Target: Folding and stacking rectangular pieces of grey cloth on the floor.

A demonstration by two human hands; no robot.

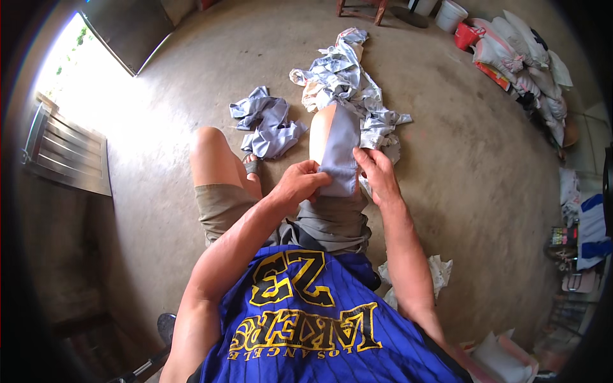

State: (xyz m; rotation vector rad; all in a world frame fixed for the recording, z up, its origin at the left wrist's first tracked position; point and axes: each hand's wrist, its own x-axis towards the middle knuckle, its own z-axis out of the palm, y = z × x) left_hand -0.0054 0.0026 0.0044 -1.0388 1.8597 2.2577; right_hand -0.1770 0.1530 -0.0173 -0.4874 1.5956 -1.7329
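A piece of pale grey-lilac cloth (pixel 342 139) lies over my right knee, with a folded, seamed section at its near end. My left hand (pixel 302 179) grips the left edge of that section, thumb on top. At the right edge, my right hand (pixel 378 173) pinches the cloth between thumb and fingers. On the floor beyond my knee spreads a long heap of pale, crumpled cloth pieces (pixel 342 72). A smaller heap of grey-lilac cloth (pixel 270 122) lies left of it, near my sandalled left foot (pixel 252 167).
White sacks (pixel 517 43) are piled at the far right, beside a red container (pixel 467 36) and a white bucket (pixel 450 15). A wooden stool (pixel 362 8) stands at the back. Crumpled white scraps (pixel 440 275) lie by my right arm. An open door (pixel 129 33) is far left.
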